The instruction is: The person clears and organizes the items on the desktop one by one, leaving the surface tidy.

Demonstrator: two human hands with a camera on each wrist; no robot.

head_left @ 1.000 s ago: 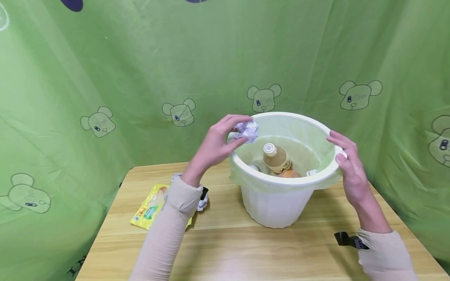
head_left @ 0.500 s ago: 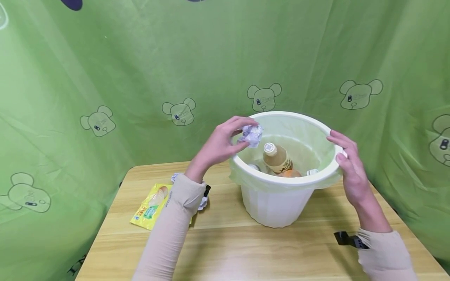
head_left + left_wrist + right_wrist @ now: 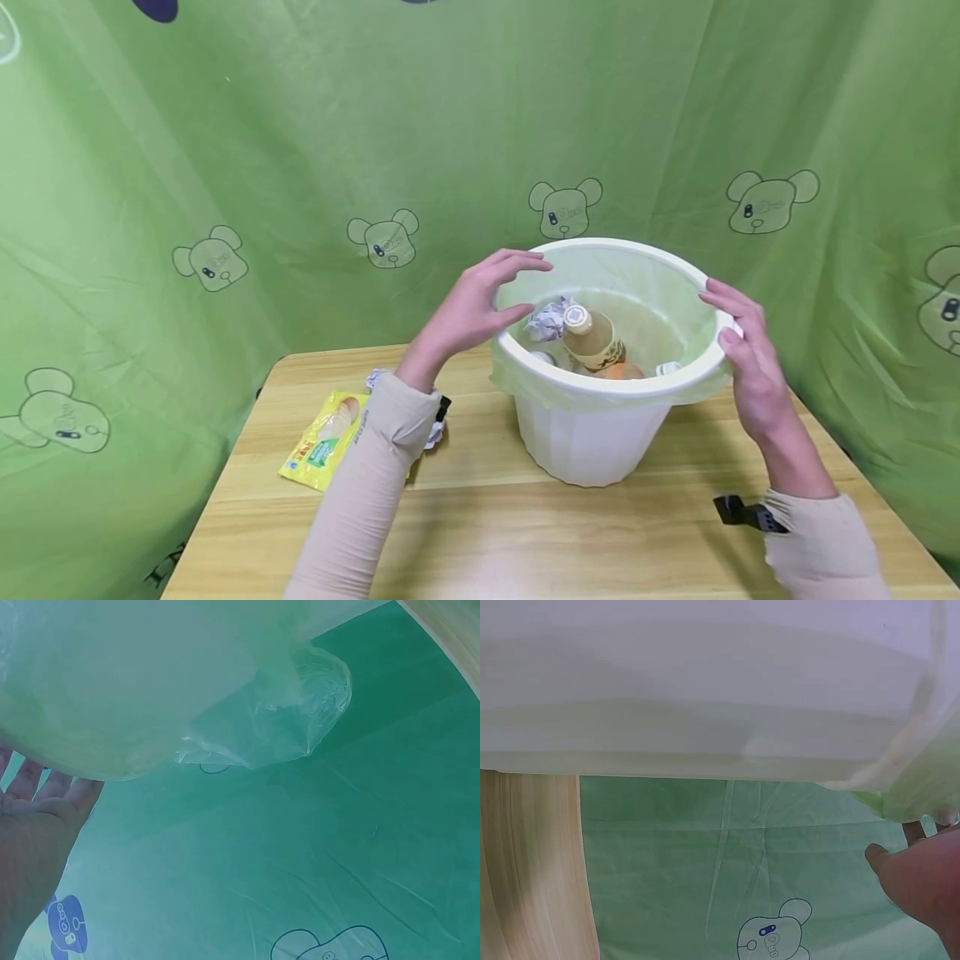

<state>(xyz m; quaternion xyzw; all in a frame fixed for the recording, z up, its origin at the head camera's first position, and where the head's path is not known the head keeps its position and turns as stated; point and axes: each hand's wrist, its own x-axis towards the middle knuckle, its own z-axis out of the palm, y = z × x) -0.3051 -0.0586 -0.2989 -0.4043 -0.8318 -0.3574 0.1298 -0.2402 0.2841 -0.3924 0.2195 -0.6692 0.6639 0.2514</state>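
Note:
Above the left rim of a white trash can (image 3: pixel 592 442) hovers my left hand (image 3: pixel 476 304), its fingers and thumb spread apart with nothing between them. A crumpled paper ball (image 3: pixel 547 320) lies inside the can, beside a bottle of brown drink (image 3: pixel 594 340) with a white cap. My right hand (image 3: pixel 752 367) holds the can's right rim, fingers over the edge and thumb against it. A thin pale green bag lines the can and folds over its outside. In the left wrist view the left hand (image 3: pixel 37 825) shows below the bag's edge (image 3: pixel 300 712).
Left of the can, a yellow food packet (image 3: pixel 318 446) lies on the wooden table (image 3: pixel 480 533). More crumpled paper (image 3: pixel 435 433) is partly hidden by the left sleeve. An orange round thing (image 3: pixel 624 372) and white-capped items sit in the can. A green curtain (image 3: pixel 450 125) surrounds the table.
My left hand has moved slightly right and let go of the paper ball, which has dropped into the can beside the bottle. My right hand stays on the rim.

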